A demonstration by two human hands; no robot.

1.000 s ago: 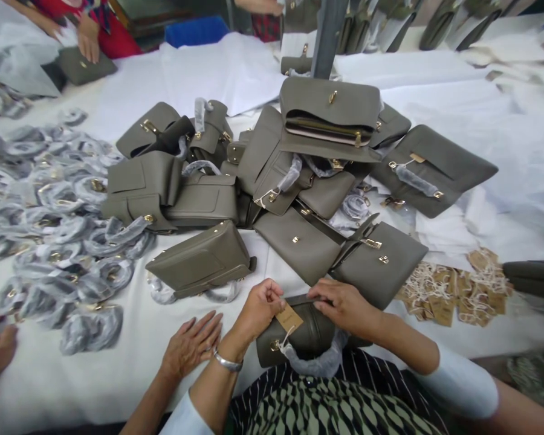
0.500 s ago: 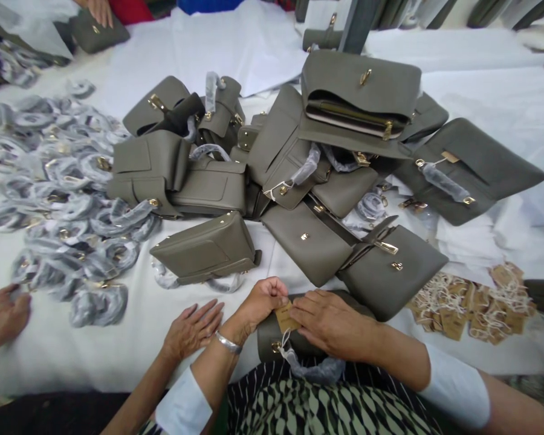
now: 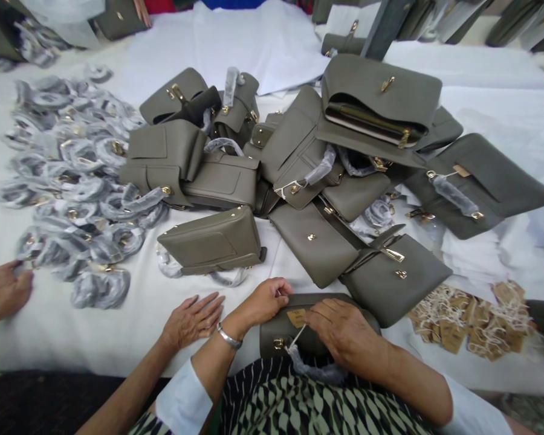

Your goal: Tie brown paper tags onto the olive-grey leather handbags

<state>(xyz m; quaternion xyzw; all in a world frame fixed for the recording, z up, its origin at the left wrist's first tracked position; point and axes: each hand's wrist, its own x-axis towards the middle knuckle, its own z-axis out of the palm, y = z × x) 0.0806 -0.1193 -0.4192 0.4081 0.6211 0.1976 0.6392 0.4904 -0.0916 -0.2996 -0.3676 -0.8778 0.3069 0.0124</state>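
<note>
Left hand (image 3: pixel 263 300) pinches the tag string; right hand (image 3: pixel 342 332) presses the paper tag (image 3: pixel 296 317) onto the handbag (image 3: pixel 281 329) at the table's near edge. Tag looks light and flimsy, so grip its string; the bag seems soft.

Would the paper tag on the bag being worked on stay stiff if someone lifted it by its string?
The tag looks like thin card, so probably light and bendable. Hanging from white string, it would likely dangle and twist. The bag looks firmer.
</note>
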